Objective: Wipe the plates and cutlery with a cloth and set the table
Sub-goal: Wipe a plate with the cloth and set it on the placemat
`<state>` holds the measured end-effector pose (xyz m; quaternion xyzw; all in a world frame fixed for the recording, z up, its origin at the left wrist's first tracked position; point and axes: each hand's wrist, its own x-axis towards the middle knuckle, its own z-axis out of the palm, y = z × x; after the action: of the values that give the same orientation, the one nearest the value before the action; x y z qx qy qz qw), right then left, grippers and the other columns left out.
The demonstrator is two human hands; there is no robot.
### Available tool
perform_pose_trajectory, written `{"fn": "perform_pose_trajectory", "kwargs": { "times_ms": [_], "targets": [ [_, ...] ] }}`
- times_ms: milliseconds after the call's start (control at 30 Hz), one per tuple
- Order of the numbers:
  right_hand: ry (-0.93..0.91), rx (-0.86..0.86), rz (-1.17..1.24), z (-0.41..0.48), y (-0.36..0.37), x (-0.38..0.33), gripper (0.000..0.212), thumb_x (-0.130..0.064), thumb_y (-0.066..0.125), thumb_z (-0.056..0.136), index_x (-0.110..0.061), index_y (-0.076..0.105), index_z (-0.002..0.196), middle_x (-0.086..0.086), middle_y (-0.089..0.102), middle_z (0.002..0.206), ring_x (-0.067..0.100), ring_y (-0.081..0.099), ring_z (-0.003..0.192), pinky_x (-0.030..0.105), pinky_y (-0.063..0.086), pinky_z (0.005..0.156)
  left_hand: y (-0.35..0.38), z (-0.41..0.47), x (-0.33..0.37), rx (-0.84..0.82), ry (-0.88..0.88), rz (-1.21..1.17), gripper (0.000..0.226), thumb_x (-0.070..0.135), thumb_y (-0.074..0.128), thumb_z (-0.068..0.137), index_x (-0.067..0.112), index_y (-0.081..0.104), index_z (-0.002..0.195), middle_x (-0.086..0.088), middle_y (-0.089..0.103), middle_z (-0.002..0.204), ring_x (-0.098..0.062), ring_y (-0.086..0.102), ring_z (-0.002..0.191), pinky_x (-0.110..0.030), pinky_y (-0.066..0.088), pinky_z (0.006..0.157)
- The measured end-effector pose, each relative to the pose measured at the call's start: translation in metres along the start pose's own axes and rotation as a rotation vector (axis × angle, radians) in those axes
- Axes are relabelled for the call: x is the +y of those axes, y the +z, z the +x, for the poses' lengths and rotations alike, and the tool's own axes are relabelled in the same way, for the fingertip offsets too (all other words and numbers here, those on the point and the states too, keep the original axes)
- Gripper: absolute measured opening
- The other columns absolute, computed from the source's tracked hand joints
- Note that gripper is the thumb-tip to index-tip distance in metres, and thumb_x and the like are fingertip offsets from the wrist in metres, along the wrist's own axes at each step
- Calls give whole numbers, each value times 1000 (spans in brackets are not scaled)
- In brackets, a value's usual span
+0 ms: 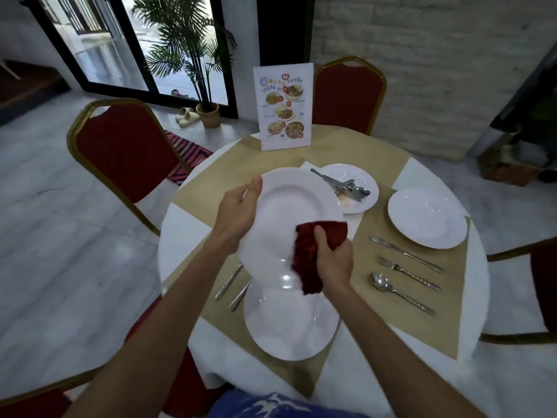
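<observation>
I had my left hand (pixel 238 212) gripping the rim of a white dinner plate (pixel 289 203), which was lifted and tilted in front of the menu stand (pixel 283 107), while my right hand (pixel 334 254) pinched the dark red cloth (pixel 310 254) against its lower edge. Two places looked laid: a right-hand plate (pixel 426 217) with a knife (pixel 405 254), fork (pixel 407 273) and spoon (pixel 401 292) right of the stand, and a near plate (pixel 289 324) well in front of it. I judged the heaped cutlery (pixel 340 185) on the soiled plate (pixel 358 203) just before the stand not yet wiped.

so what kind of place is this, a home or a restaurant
Most likely a restaurant dining room: a standing picture menu on the round table, red banquet chairs with gold frames, and a laid plate with cutlery beside it.
</observation>
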<state>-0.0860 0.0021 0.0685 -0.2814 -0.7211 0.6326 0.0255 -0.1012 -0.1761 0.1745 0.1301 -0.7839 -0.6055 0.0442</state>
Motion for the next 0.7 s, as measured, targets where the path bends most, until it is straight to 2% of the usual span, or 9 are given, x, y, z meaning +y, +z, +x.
{"fn": "perform_pose_trajectory", "kwargs": {
  "times_ms": [100, 200, 267, 300, 400, 467, 533, 600, 700],
  "targets": [
    [336, 20, 366, -23, 29, 16, 40, -42, 74, 88, -7, 67, 107, 9, 73, 98, 29, 71, 90, 47, 61, 86, 25, -15, -9, 192, -23, -133, 48, 60, 41, 97, 24, 73, 95, -4, 74, 89, -27, 69, 94, -46, 56, 90],
    [409, -52, 409, -30, 36, 17, 29, -37, 72, 92, -11, 66, 101, 8, 72, 95, 29, 71, 88, 48, 61, 85, 47, -33, -22, 378, -82, -326, 49, 55, 39, 101, 21, 63, 127, 12, 66, 114, -18, 59, 119, -39, 45, 108],
    [294, -67, 296, -16, 24, 14, 31, -39, 71, 90, -10, 67, 102, 6, 72, 91, 25, 71, 84, 46, 61, 85, 50, -39, -36, 310, -127, -445, 53, 57, 38, 100, 24, 54, 139, 7, 57, 138, -18, 51, 131, -41, 40, 112],
    [211, -74, 228, -6, 15, 10, 36, -44, 72, 87, -11, 68, 103, 5, 73, 91, 24, 71, 84, 46, 61, 85, 46, -37, -44, 235, -162, -475, 51, 58, 39, 98, 27, 56, 135, 4, 59, 138, -20, 54, 128, -42, 43, 109],
    [-7, -223, -51, 30, -20, -4, 53, -64, 74, 69, -23, 66, 102, 1, 77, 92, 26, 74, 86, 51, 60, 83, 9, -21, -44, 87, -272, -462, 41, 57, 48, 93, 21, 65, 102, -8, 69, 100, -25, 63, 93, -39, 48, 79],
    [-197, -389, -263, 47, -43, -22, 44, -58, 76, 76, -28, 61, 104, -4, 76, 97, 21, 73, 90, 45, 59, 85, -13, -10, -34, -32, -305, -366, 43, 57, 48, 95, 20, 68, 95, -7, 72, 90, -27, 66, 82, -40, 47, 77],
    [-380, -551, -480, 51, -57, -48, 36, -46, 76, 84, -26, 59, 108, -7, 72, 100, 13, 69, 92, 34, 54, 84, -22, -3, -20, -241, -293, -156, 41, 56, 45, 98, 26, 73, 98, -4, 77, 92, -24, 72, 84, -40, 50, 84],
    [-544, -663, -671, 48, -59, -71, 38, -45, 75, 86, -18, 58, 106, -4, 69, 99, 16, 65, 90, 34, 52, 82, -18, -4, -8, -428, -307, -3, 42, 54, 48, 98, 22, 74, 106, -4, 77, 102, -22, 74, 95, -37, 54, 87],
    [-694, -718, -813, 37, -50, -91, 41, -44, 76, 87, -12, 52, 95, -1, 60, 88, 22, 58, 83, 36, 45, 73, -6, -12, 0, -451, -244, 57, 40, 48, 51, 99, 15, 73, 109, -5, 77, 101, -19, 75, 92, -30, 58, 75]
  ]
}}
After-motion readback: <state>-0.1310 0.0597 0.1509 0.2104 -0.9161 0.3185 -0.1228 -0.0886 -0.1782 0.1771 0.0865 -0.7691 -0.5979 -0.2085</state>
